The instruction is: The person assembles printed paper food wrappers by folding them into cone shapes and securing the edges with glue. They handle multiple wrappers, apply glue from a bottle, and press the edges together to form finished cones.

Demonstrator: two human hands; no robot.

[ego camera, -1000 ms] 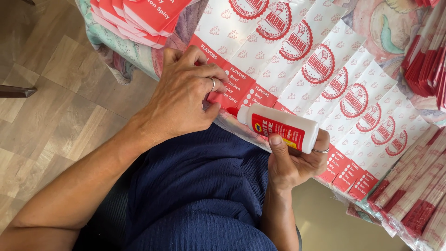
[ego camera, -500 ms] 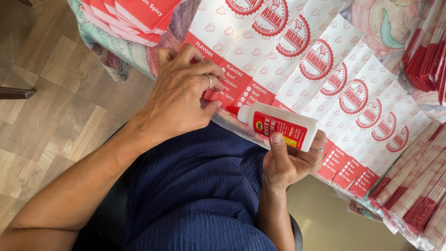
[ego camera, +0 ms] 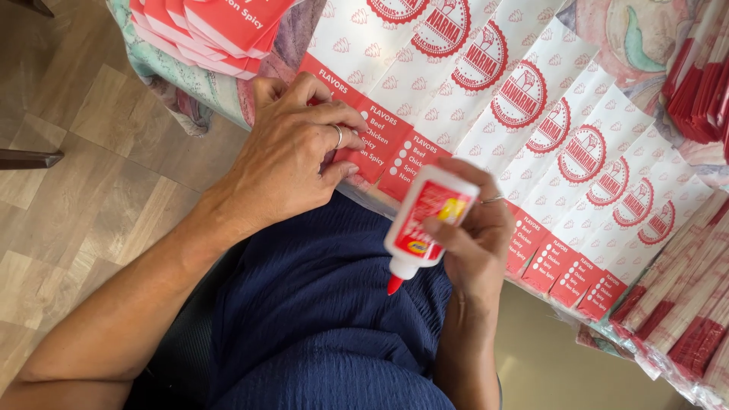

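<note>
Right hand (ego camera: 474,243) grips the glue bottle (ego camera: 423,228), red tip pointing down over the blue lap. Left hand (ego camera: 292,156) presses flat, fingers curled, on the red edge of the fanned paper bags (ego camera: 531,114) along the table edge.

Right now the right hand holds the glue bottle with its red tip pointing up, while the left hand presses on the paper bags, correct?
Not quite. In the head view the glue bottle in the right hand points its red tip down. The left hand does press the paper bags.
</note>
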